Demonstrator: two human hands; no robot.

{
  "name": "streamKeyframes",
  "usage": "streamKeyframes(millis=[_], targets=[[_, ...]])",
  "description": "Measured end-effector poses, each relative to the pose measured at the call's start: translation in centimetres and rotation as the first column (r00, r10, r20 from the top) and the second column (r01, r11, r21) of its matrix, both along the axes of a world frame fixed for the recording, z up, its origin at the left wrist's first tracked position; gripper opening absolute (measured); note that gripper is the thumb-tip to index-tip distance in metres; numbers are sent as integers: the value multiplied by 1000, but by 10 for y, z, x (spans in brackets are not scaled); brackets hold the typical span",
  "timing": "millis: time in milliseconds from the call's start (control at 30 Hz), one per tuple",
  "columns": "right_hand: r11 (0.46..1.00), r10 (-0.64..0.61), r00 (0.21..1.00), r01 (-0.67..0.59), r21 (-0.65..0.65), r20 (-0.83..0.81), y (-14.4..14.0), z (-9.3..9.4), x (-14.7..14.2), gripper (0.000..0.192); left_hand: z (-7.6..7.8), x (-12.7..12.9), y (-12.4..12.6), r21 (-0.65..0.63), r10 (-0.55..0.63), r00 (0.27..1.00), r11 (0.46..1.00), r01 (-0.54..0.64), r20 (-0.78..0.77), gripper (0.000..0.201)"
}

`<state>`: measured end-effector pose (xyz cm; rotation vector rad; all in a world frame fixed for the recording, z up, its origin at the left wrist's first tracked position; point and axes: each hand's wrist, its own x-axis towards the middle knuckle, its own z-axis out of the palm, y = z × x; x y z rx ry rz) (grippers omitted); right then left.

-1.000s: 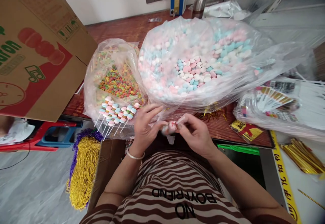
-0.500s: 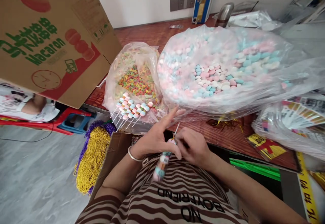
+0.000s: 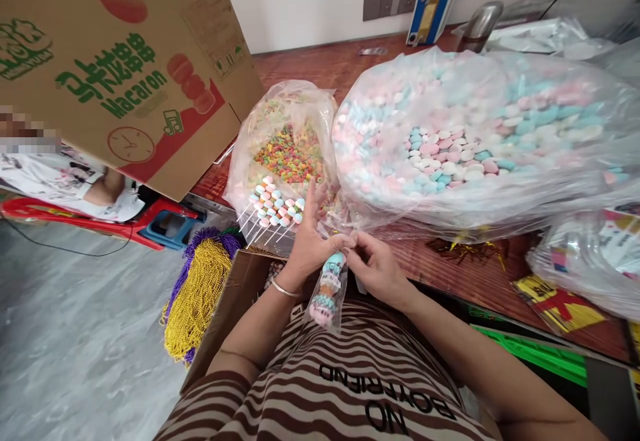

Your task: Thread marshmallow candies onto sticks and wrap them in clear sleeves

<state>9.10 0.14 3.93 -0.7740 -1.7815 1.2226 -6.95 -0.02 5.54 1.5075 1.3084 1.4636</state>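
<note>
A bagged marshmallow skewer point(image 3: 327, 288), in pastel blue, orange and pink with a white label, dangles in front of my shirt inside a clear bag. My left hand point(image 3: 315, 238) grips the gathered upper end with thumb and lower fingers, while its other fingers point upward. Pinching at the same neck of the bag, my right hand point(image 3: 375, 268) touches the left thumb. The fingers hide most of the stick. Just beyond my left hand, several candy skewers point(image 3: 275, 204) on white sticks lie on a bag of colourful ring-shaped pieces point(image 3: 290, 154).
A big clear bag of pastel candies point(image 3: 445, 151) covers much of the wooden table point(image 3: 470, 264). Left stands a cardboard Macaron box point(image 3: 165, 48). Gold bead strands point(image 3: 205, 294) hang beside an open carton point(image 3: 215, 321) near my lap. Another person's arm point(image 3: 105, 188) shows at far left.
My hands have come together at the neck of the bag, and the skewer hangs more upright and steadier. The view has turned slightly left, so everything sits further right.
</note>
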Motion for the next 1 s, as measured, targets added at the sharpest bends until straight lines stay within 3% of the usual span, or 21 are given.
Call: streamKeyframes(millis=[133, 200, 267, 333, 433, 500, 533, 633, 700, 800, 867, 933, 1000], targets=[[954, -129, 992, 121, 275, 8, 14, 2, 1, 15, -3, -8, -13, -178, -219, 942, 947, 268, 256, 107], [898, -171, 985, 156, 411, -2, 18, 4, 1, 13, -4, -11, -21, -258, -285, 933, 905, 338, 220, 104], [857, -181, 983, 164, 488, -12, 17, 7, -2, 12, -8, -12, -27, -306, -305, 948, 897, 319, 95, 85], [853, -136, 991, 124, 507, -12, 11, 12, -9, 13, -12, -14, -30, -294, -240, 971, 928, 227, -8, 65], [923, -17, 999, 2, 385, 36, -7, 13, -22, 16, -14, -23, -28, -166, 102, 995, 981, -104, -24, 70], [978, 46, 995, -62, 198, 86, -17, 6, -32, 18, -12, -33, -26, -83, 297, 951, 953, -291, 81, 90], [993, 73, 993, -82, 90, 98, -19, 1, -37, 19, -10, -38, -28, -66, 320, 936, 947, -313, 150, 100], [980, 109, 993, -101, -172, 42, -16, -14, -50, 26, -9, -47, -41, -84, 145, 951, 988, -126, 272, 114], [965, 89, 996, -87, -247, -4, -11, -18, -57, 31, -17, -46, -53, -119, 27, 963, 993, 6, 269, 117], [973, 77, 997, -82, -215, -30, -12, -10, -65, 29, -31, -41, -72, -132, -22, 943, 989, 69, 332, 116], [979, 126, 991, -133, -155, -51, -21, -1, -71, 25, -35, -41, -84, -127, -31, 934, 989, 81, 355, 98], [974, 205, 977, -210, -84, -61, -33, 7, -76, 23, -31, -49, -98, -122, 8, 966, 992, 24, 259, 70], [965, 263, 964, -263, 3, -32, -42, 15, -78, 19, -21, -65, -117, -98, 137, 985, 987, -126, 109, 50]])
